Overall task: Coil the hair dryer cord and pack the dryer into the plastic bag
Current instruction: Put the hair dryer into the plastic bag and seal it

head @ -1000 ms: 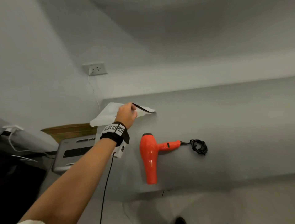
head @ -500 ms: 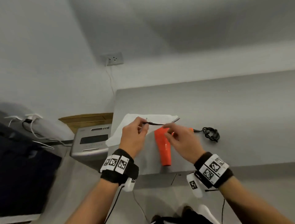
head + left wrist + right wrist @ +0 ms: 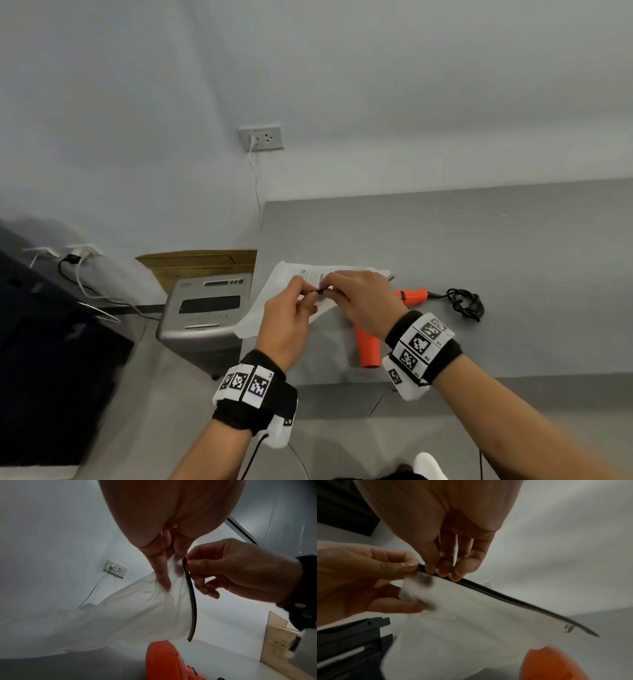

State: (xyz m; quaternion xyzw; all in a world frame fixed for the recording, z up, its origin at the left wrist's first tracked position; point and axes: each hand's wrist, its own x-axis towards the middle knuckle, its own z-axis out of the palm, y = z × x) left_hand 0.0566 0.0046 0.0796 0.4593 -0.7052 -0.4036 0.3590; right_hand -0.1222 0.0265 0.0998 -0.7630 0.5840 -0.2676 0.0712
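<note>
A frosted white plastic bag (image 3: 274,294) with a black zip strip (image 3: 192,601) along its mouth hangs just above the grey table (image 3: 496,246). My left hand (image 3: 310,297) pinches the strip's end between thumb and fingers. Right beside it, my right hand (image 3: 330,290) pinches the same strip, fingertips (image 3: 443,572) on its edge. The mouth looks closed. The orange hair dryer (image 3: 366,349) lies on the table under my right hand, partly hidden by it. Its black cord (image 3: 466,303) lies bundled to the right of the handle (image 3: 412,296).
A grey machine (image 3: 205,308) stands on the floor left of the table, with a cardboard box (image 3: 198,263) behind it. A wall socket (image 3: 262,137) has a white cable hanging down. Dark furniture (image 3: 51,342) fills the left. A small cardboard box (image 3: 278,642) stands at the table's far side.
One second ago only my left hand held the bag at the table's back left. The bag has come toward me over the dryer, and my right hand now pinches the strip beside the left.
</note>
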